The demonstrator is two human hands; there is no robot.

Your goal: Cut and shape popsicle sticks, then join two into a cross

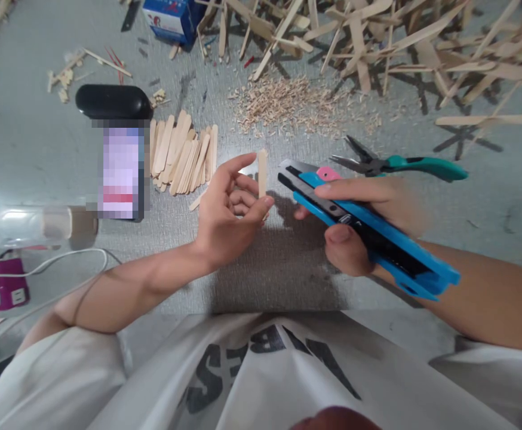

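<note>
Pinching a short wooden stick (262, 173) upright between thumb and fingertips above the mat, the left hand (229, 209) should hold steady while the right hand (359, 215), fist closed round the blue knife (368, 230), keeps its blade clear of fingers.

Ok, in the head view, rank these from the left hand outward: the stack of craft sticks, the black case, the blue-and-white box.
From the left hand, which pinches a short stick:
1. Stack of craft sticks, just up and to its left.
2. Black case, farther up-left, above the phone.
3. Blue-and-white box, at the top edge.
</note>
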